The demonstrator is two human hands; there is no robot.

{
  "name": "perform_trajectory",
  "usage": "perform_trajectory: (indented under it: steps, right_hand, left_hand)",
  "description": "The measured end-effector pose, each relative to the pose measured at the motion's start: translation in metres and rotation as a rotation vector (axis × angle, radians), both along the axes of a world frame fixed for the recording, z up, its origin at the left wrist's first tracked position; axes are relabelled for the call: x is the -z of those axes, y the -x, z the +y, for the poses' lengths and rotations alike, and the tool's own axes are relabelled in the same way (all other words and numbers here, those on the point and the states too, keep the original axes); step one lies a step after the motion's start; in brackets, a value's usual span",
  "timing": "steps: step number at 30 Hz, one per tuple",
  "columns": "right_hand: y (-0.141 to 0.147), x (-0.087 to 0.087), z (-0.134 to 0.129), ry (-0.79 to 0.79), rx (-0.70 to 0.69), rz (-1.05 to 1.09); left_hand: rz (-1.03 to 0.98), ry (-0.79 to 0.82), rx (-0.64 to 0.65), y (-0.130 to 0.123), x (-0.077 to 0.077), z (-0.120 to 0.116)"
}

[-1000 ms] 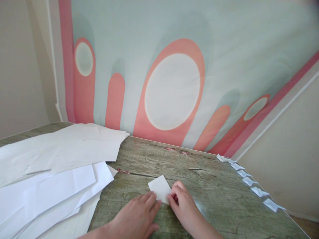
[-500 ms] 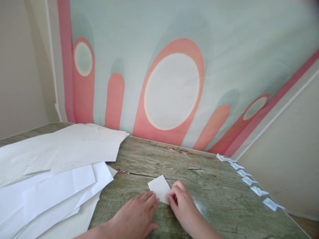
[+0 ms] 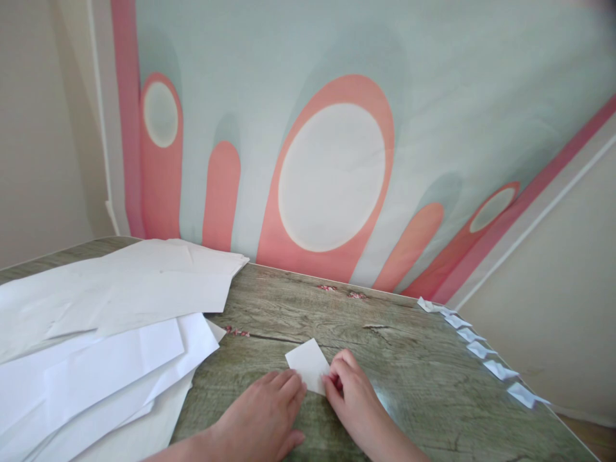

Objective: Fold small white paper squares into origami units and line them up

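Note:
A small square of white paper (image 3: 310, 361) lies on the wood-grain table, turned at an angle. My left hand (image 3: 269, 410) rests with fingers stretched out, their tips over the paper's lower left edge and the thumb apart. From the other side my right hand (image 3: 353, 401) pinches the paper's right corner between thumb and curled forefinger. Both hands cover parts of the square's near edges. Along the table's right edge runs a row of several small folded white paper pieces (image 3: 500, 370).
Large white paper sheets (image 3: 158, 282) are piled at the back left. In front of them, folded and overlapping strips of white paper (image 3: 120, 359) spread to the near left. A printed backdrop (image 3: 332, 179) rises behind the table (image 3: 289, 295).

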State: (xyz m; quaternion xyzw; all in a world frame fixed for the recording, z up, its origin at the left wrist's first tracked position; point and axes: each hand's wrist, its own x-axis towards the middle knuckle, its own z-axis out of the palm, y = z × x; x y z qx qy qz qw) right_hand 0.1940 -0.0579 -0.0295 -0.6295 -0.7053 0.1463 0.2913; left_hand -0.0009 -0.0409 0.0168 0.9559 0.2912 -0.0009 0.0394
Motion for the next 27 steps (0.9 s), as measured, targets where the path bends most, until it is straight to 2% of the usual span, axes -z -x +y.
perform_trajectory:
  steps: [15, 27]
  right_hand:
    - [0.0015, -0.0015, -0.0012, -0.029, 0.006, -0.013]
    - [0.0016, -0.0009, -0.0027, -0.003, 0.015, -0.012]
  left_hand:
    - [0.045, -0.096, -0.030, -0.0052, 0.0045, -0.0047]
    - [0.052, -0.076, -0.004, -0.0016, 0.0038, -0.0058]
